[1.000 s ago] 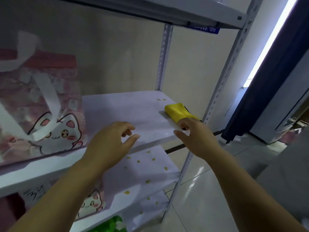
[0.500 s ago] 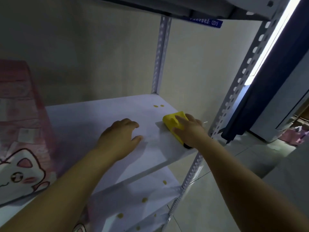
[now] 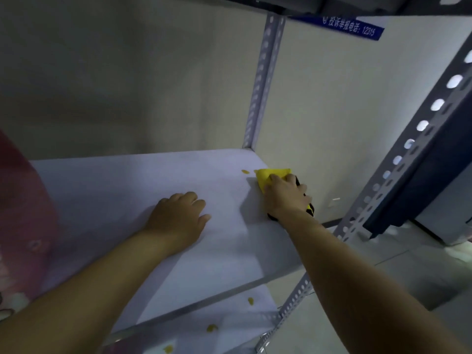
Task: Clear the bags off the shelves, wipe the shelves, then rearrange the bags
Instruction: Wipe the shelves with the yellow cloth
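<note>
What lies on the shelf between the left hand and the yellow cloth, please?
In the head view, only bare pale shelf board separates the left hand from the yellow cloth under the right hand.

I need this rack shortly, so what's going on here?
A person is wiping the pale lilac metal shelf. Their right-hand grip holds a yellow and black cleaning cloth near the shelf's far right corner, beside a small yellow spot. The left-hand grip rests on the shelf, holding nothing. A pink printed bag sits at the left end, not yet cleared.
</note>
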{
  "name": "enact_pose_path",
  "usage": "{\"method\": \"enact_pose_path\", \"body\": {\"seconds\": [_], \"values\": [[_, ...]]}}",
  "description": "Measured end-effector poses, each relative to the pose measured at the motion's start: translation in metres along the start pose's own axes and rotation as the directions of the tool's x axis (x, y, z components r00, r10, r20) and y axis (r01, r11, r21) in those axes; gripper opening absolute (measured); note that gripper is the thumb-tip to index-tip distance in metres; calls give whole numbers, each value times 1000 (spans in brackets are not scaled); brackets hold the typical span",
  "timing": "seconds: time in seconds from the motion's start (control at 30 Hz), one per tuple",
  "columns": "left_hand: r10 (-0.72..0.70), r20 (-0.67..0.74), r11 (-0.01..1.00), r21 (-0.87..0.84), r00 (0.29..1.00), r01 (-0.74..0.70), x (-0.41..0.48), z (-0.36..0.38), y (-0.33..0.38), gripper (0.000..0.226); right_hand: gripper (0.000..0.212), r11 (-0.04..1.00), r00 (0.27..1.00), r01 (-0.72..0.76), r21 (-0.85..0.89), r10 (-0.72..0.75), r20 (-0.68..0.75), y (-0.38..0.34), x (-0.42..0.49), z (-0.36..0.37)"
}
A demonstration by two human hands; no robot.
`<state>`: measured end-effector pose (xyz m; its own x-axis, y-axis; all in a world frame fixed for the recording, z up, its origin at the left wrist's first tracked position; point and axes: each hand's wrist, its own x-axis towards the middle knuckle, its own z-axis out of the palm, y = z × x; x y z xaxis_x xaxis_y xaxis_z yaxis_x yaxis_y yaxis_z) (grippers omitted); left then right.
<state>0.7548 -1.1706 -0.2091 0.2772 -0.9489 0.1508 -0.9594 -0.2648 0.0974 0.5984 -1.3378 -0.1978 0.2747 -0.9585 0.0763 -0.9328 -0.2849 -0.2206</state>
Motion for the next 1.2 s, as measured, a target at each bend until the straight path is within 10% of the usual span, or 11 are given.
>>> {"method": "enact_pose_path", "body": {"seconds": [0.27,0.57,0.83,1.07,1.2], "values": [[17,-61,1000,-18,998,-18,-2,6,-2,62,39,997,998,-69,42,68,18,-38,67,16],[20,-38,998,-53,999,-22,-7,-8,3,45,37,806,801,586,83,-592,95,-45,52,27],[-36,-90,988,-151,995,22,-7,1,1,52,41,982,982,188,-22,-187,34,-26,63,13],[-35,-67,991,-128,997,27,-6,1,0,52,37,824,826,557,104,-562,36,-35,8,23],[-38,37,999,-32,999,39,-11,-4,1,39,38,842,846,518,149,-530,59,-3,4,14]]}}
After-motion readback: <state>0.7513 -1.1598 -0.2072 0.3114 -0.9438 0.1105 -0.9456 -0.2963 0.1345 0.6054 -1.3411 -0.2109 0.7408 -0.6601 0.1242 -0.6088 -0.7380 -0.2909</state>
